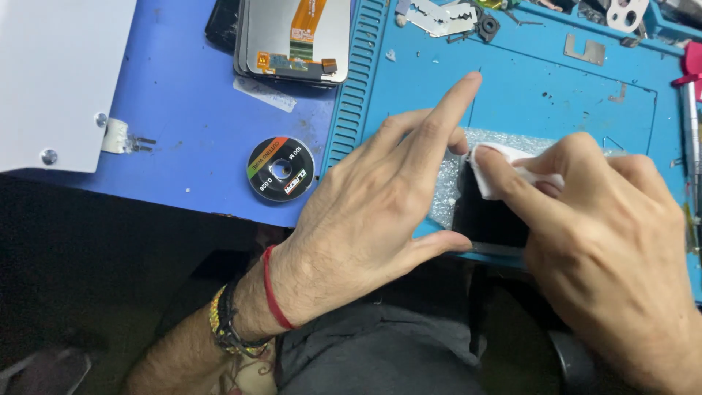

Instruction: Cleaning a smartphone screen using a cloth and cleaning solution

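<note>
Dark panel (pixel 488 219) (possibly glass) under hands

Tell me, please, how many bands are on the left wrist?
3: a thin red thread band nearest the left hand, then a black cord band and a yellow braided band lower down. More may be hidden underneath.

Two hands (pixel 380 212), one white wipe (pixel 497 172), one wire spool (pixel 281 169), two razor blades (pixel 439 16).

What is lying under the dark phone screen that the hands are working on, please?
A glittery silver sheet shows beneath the dark screen, on the blue mat. The left hand and right hand, pressing a white wipe, cover the rest.
</note>
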